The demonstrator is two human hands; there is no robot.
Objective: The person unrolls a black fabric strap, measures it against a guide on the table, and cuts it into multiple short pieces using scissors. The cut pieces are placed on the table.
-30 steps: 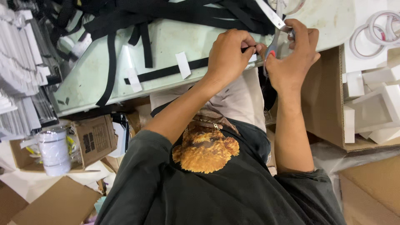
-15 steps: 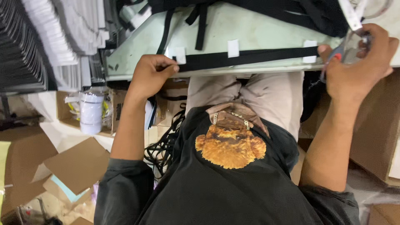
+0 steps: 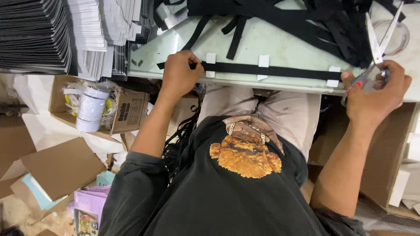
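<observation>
Left hand [image 3: 183, 72]: fingers curled shut, pinching the left end of a black strap [image 3: 271, 70] and pressing it down on the desk's near edge.
Right hand [image 3: 377, 94]: closed through the red handles of a pair of scissors [image 3: 377, 41]; the blades stand parted, pointing up and away over the desk's right end.
Strap position: lies flat along the near edge of the desk [image 3: 280, 46], stretched between the two hands, its right end just beside the right thumb.
White tabs [image 3: 263, 60]: four small white pieces sit across the strap at intervals, one near each end and two between.
Progress, as judged: the strap appears laid out and marked; the blades are not on it, so this length looks uncut so far.
Heap of black straps [image 3: 306, 15]: tangled along the far side of the desk, apart from the stretched one.
Desk's left end: stacks of black and white flat pieces [image 3: 65, 30] in rows.
Floor, left: an open cardboard box [image 3: 127, 111] with a white tape roll [image 3: 91, 109], loose cardboard sheets around it.
Floor, right: more cardboard and white boxes.
</observation>
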